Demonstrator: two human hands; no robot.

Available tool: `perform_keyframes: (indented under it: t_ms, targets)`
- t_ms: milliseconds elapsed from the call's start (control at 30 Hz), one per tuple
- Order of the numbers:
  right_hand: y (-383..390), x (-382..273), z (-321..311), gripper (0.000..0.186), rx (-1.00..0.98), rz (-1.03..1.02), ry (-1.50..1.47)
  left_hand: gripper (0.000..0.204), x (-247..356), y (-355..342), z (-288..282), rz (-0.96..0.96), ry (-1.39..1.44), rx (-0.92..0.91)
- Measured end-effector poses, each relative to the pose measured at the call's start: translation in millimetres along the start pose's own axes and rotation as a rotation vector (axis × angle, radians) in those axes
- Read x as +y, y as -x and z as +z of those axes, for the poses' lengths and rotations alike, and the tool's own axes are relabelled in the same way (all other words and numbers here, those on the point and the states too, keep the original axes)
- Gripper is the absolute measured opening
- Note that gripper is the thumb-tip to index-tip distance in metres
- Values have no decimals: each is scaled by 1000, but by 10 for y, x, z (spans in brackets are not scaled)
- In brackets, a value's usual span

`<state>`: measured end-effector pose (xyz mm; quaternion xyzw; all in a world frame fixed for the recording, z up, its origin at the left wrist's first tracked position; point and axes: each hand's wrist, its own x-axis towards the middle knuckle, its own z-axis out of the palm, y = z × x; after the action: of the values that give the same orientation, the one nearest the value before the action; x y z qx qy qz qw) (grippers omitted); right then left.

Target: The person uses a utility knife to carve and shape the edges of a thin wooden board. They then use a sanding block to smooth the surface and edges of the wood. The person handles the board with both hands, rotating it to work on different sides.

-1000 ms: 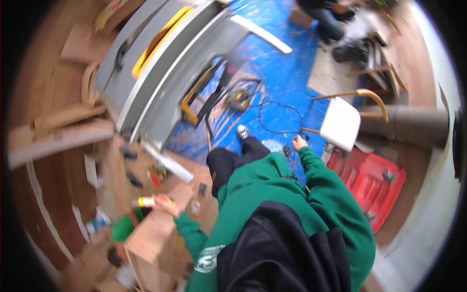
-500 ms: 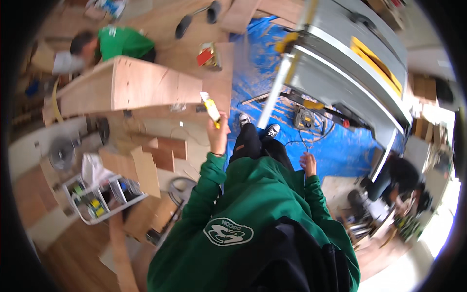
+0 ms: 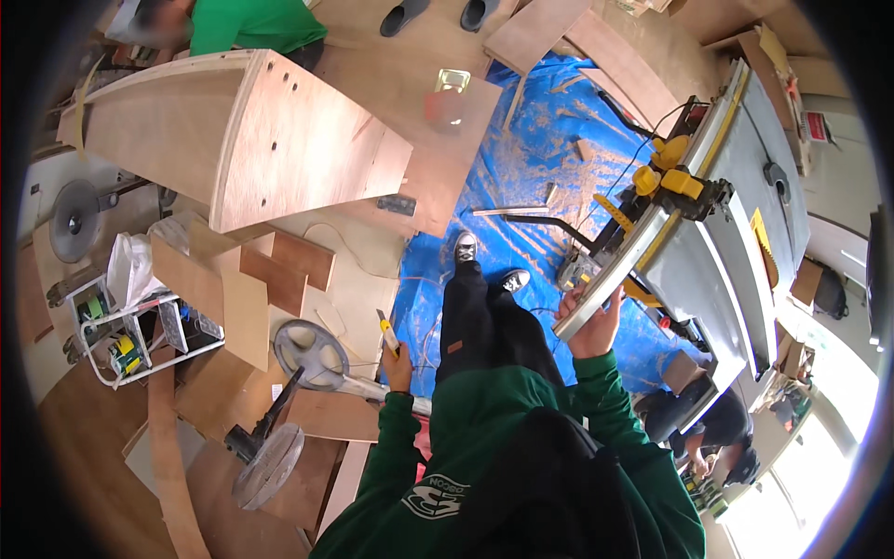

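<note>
Standing on a wrinkled blue plastic sheet [image 3: 424, 256] strewn with sawdust, the worker in a green sweatshirt [image 3: 494, 419] is hemmed in on both sides. On the right, a big grey table saw with yellow fittings [image 3: 703, 270] crowds close, its straight silver metal rail [image 3: 616, 272] slanting in beside the legs; the right hand [image 3: 596, 335] is wrapped around that rail's near end. On the left, a long tapered pale plywood box [image 3: 289, 140] blocks the floor, and nearer lie a white-framed rack of odds and ends [image 3: 170, 365] and a grey spoked disc [image 3: 317, 356]. The left hand [image 3: 399, 368] hangs near that disc, fingers clamped on a slim yellow utility knife [image 3: 387, 333], tip pointing away from the body. A person in a green top [image 3: 251, 23] is behind the box; another in dark clothes [image 3: 726, 419] bends beyond the saw. Half a second ago the right hand was away from the rail and the knife was up by the box's narrow end; now the knife sits clearly apart from it
</note>
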<state>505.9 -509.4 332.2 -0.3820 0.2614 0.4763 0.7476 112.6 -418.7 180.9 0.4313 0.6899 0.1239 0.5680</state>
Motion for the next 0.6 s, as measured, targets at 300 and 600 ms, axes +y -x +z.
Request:
perform_keyframes:
  t_ms: [300,600]
  targets:
    - [-44,261,102,68,340,-184,116,13,406,-149,301,35,3,-206]
    - [-132,227,36,72,311,-258,197,22,501,-79,169,97,-102,-74]
